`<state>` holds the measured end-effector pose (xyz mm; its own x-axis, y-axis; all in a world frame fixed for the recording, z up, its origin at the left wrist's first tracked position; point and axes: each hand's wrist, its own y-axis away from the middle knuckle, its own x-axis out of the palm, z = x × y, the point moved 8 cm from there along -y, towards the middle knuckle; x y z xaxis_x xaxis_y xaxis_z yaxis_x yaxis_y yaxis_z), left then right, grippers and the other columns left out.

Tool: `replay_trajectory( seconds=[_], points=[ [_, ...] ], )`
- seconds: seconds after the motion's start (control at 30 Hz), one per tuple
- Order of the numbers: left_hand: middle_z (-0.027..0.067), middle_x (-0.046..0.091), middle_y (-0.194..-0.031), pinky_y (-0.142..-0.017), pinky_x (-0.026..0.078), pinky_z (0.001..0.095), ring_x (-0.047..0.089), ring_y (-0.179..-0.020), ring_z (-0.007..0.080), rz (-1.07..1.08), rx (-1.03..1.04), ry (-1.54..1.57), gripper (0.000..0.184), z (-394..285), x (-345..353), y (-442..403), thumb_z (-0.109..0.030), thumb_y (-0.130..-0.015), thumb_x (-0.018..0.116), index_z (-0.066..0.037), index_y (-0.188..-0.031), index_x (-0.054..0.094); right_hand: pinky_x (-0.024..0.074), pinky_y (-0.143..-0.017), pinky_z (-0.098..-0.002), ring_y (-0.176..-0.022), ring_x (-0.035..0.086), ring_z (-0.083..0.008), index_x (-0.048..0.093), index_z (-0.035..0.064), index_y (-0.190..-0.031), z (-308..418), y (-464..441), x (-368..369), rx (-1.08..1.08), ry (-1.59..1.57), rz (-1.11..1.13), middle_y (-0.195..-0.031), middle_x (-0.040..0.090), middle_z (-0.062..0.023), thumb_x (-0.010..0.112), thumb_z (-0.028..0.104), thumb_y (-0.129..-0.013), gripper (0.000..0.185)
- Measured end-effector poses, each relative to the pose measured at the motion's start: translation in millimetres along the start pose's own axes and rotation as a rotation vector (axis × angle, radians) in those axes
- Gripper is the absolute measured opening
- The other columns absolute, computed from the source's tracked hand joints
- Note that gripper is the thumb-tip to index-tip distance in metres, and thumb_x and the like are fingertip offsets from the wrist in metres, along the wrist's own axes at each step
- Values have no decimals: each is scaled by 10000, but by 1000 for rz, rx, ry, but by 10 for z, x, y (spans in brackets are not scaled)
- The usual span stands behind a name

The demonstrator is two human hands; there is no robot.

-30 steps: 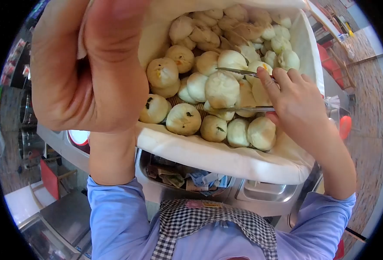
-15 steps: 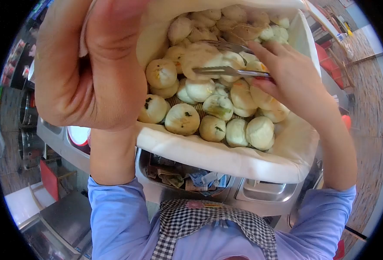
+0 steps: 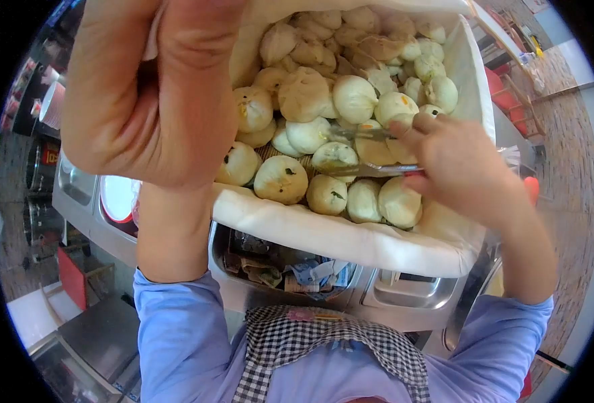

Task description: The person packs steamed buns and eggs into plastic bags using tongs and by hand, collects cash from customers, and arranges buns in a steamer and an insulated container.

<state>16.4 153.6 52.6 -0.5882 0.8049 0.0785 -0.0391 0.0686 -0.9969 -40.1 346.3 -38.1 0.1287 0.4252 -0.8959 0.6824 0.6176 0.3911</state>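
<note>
My right hand (image 3: pixel 454 158) grips metal tongs (image 3: pixel 371 170), blurred by motion. Their two arms reach left over the front part of the heap, spread around pale steamed buns; I cannot tell whether they touch one. A bun with a green-stained top (image 3: pixel 335 156) lies by the tips. Many more buns, some flecked with green or orange, such as this bun (image 3: pixel 280 180), fill a basket lined with white cloth (image 3: pixel 350 232). Very close to the camera, my left hand (image 3: pixel 152 114) is raised with fingers curled. A sliver of something pale shows between them; their tips are out of frame.
Below the basket's front edge, a metal compartment holds crumpled banknotes (image 3: pixel 320 272). Beside it is a steel recess (image 3: pixel 411 285). At left, a white dish with a red rim (image 3: pixel 119 197) sits in the counter. Red chairs (image 3: pixel 512 101) stand beyond on the right.
My right hand has brought the tongs down and toward me, from the middle buns to those nearer the front. My left hand stays raised, shifted slightly right.
</note>
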Motion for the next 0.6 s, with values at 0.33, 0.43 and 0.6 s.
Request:
replay_trajectory(
  seconds=[0.33,0.43,0.6],
  points=[
    [122,664,-837,-755,478,316,614,-786,219,193,53,-122,229,-15,-88,-83,-193,-906,572,26,-905,641,509,-695,-327,-869,622,-241,595,23,-1094,321,-156,281,8,322,66,-950,617,-100,633,246,-773,392],
    [127,665,-834,-748,475,316,613,-781,220,187,55,-176,232,33,-123,-26,-192,-904,573,30,-899,640,509,-668,-313,-861,656,-210,707,94,-828,400,-241,231,-38,275,-7,-897,669,-73,636,114,-743,112],
    [137,662,-823,-739,469,314,611,-779,218,192,136,-217,249,-29,-57,-53,-206,-905,573,34,-894,638,521,-670,-337,-856,661,-223,694,85,-850,330,-138,117,-60,209,-15,-900,676,-69,637,121,-750,121]
  ],
)
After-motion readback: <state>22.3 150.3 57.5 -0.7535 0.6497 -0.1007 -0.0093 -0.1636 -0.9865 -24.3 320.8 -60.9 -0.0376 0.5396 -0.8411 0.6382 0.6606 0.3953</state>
